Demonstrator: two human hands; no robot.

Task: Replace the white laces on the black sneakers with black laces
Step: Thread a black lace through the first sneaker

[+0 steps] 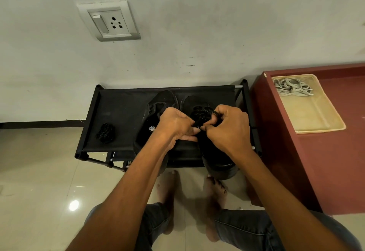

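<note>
Hands meet over a pair of black sneakers set side by side on the top shelf of a low black fabric shoe rack (pixel 122 110) that stands against a pale wall. The left hand (pixel 175 126) lies across the gap between the two shoes, fingers curled, thumb and forefinger pinched together on a black lace (pixel 203 113) at the throat of the right sneaker (pixel 215 158). The right hand (pixel 229 128) comes in from the other side, its fingers also curled in a narrow grip, pinching the same lace just beside the left thumb; a loop of that lace passes over its forefinger. Both grips are tight and small, fingertips nearly touching each other. The black lace is already woven in criss-crosses across the upper eyelets of the right sneaker, beyond the fingers. The left sneaker (pixel 152 116) sits just beside it, partly under the left wrist, a small white logo showing on its tongue; whether it carries a lace cannot be told.

A second black lace, bundled (pixel 105 133), rests on the left part of the same shelf, well apart from the shoes. To the right of the rack stands a dark red table (pixel 335 152) holding a shallow cream tray (pixel 316 130), and the white laces (pixel 292 88) lie in a loose tangle in the tray's far end. A white wall socket (pixel 108 21) is mounted on the wall above. Bare feet and jeans show below, on a glossy tiled floor.
</note>
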